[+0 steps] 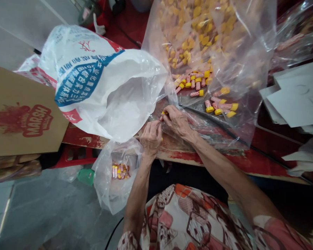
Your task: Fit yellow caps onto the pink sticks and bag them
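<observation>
My right hand (177, 121) is closed in a pinch on a small tube (161, 118) with a yellow cap and pink contents. Just to its left, my left hand (150, 138) has its fingers curled together. What it grips, if anything, is hidden, though a speck of yellow shows at its edge. Both hands are over the table's near edge, below the mouth of a white printed sack (130, 104). Beyond my right hand lie several loose yellow-capped tubes (197, 93) at the opening of a large clear plastic bag (246, 66) holding many more.
A clear bag (104, 187) with some capped tubes hangs below the table's front edge (182, 157). At the left stands a cardboard box (23, 121). White paper sheets (297, 93) lie on the right. A dark strip (219, 126) crosses the plastic.
</observation>
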`<action>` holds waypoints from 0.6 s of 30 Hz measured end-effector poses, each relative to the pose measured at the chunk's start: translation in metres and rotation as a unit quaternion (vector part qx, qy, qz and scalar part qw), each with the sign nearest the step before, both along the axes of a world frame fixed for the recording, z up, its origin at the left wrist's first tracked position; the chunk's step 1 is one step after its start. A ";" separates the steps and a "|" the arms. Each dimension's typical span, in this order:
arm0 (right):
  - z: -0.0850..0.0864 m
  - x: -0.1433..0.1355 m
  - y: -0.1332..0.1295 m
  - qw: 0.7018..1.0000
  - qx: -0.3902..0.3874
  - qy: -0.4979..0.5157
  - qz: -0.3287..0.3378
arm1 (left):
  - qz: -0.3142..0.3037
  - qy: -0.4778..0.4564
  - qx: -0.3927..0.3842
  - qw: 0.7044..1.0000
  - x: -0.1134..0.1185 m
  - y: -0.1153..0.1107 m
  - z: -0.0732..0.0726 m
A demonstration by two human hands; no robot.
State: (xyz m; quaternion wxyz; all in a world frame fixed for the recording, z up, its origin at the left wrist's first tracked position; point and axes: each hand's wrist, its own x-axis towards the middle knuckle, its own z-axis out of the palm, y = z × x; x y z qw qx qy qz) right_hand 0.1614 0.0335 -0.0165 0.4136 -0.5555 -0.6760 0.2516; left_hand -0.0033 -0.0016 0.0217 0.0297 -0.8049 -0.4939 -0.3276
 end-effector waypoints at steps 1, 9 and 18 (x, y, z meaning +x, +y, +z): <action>0.001 0.000 0.000 1.000 0.000 0.000 0.001 | -0.009 0.007 0.001 1.000 0.000 0.000 0.000; 0.001 0.000 -0.001 1.000 -0.008 -0.005 -0.006 | 0.002 -0.019 -0.006 1.000 0.004 -0.004 0.009; -0.012 0.012 -0.002 0.999 0.013 0.041 0.012 | -0.035 0.144 -0.066 0.987 0.021 -0.011 0.004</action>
